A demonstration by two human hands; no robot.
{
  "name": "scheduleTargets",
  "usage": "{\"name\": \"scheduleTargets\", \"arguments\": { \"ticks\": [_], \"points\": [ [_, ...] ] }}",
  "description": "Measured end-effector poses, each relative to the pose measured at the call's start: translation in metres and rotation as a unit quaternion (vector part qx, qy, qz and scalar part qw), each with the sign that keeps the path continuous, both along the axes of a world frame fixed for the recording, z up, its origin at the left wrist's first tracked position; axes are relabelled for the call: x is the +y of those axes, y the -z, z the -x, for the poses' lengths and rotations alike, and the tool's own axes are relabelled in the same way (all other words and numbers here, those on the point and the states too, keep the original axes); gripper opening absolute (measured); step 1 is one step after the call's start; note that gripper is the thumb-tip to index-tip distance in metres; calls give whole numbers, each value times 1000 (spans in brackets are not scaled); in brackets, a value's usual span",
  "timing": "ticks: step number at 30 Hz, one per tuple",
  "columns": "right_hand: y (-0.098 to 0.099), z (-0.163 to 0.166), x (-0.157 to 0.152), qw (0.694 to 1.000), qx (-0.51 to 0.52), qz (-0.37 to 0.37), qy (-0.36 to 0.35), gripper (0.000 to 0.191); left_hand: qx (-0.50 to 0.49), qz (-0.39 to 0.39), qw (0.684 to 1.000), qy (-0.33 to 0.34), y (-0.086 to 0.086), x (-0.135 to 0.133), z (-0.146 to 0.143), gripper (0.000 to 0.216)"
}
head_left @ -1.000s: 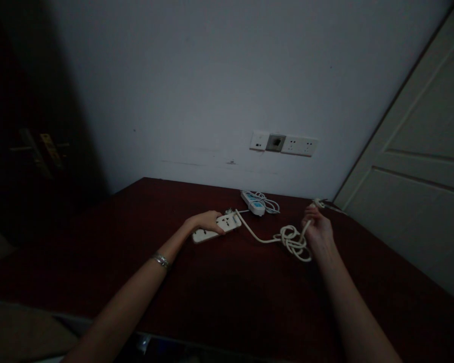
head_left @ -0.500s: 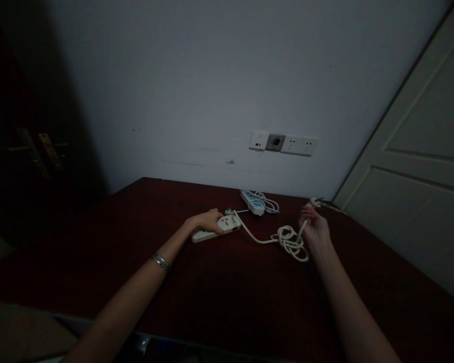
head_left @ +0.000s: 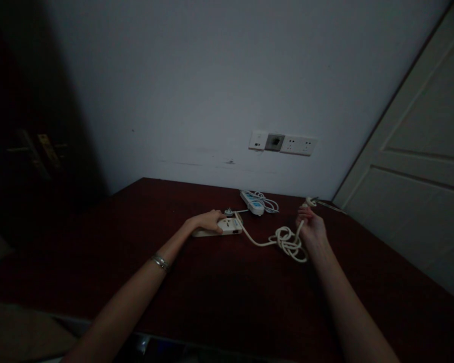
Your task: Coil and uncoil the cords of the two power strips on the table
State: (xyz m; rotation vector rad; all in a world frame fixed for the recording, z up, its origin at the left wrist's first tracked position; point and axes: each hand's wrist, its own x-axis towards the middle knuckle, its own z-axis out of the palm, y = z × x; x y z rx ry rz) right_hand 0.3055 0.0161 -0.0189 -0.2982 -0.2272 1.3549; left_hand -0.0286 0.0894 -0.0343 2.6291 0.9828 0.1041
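Observation:
A cream power strip [head_left: 227, 227] lies on the dark red table [head_left: 219, 292], and my left hand [head_left: 207, 221] grips its left end. Its cream cord [head_left: 287, 242] runs right in a tangled coil on the tabletop. My right hand [head_left: 310, 226] holds the cord just above the coil, and the plug end [head_left: 309, 202] sticks up past my fingers. A silver bracelet [head_left: 160, 261] sits on my left wrist.
A second white power strip [head_left: 252, 202] with a thin coiled cord lies behind, near the wall. Wall sockets [head_left: 282, 143] are mounted above the table. A pale door [head_left: 419, 171] stands at the right, a dark door with a handle [head_left: 41, 148] at the left.
My left hand has turned the cream strip so that it lies more level and slightly right. My right hand has drawn the cord a little left and toward the wall.

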Motion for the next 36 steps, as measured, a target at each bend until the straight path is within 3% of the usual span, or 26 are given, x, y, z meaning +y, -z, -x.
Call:
{"name": "scheduleTargets", "arguments": {
  "ticks": [4, 7, 12, 16, 21, 24, 28, 33, 36],
  "points": [
    [0, 6, 0, 1000, -2, 4, -10, 16, -38, 38, 999, -6, -2, 3, 3, 62],
    [-4, 16, -3, 1000, -5, 0, -27, 17, -119, 76, 990, -26, -9, 4, 5, 57],
    [-31, 56, -12, 994, -35, -42, -94, 13, -310, 5, 945, -107, -41, -18, -10, 42],
    [-71, 97, -17, 993, -34, -34, -110, 13, -362, 27, 932, 7, -76, -53, -35, 39],
    [-116, 128, -18, 993, -37, -87, -74, 17, -237, 91, 953, 166, -106, -77, -55, 82],
    [-132, 136, -18, 995, -20, -97, -4, 21, -233, 84, 944, 216, -108, -80, -59, 105],
    [-138, 138, -14, 992, -23, -93, 84, 23, -271, 27, 939, 211, -95, -80, -64, 123],
    [-127, 135, -1, 981, -64, -92, 161, 18, -303, 8, 940, 158, -80, -75, -73, 108],
    [-119, 129, 8, 973, -133, -93, 162, 7, -322, 33, 934, 152, -80, -69, -69, 101]
  ]
}}
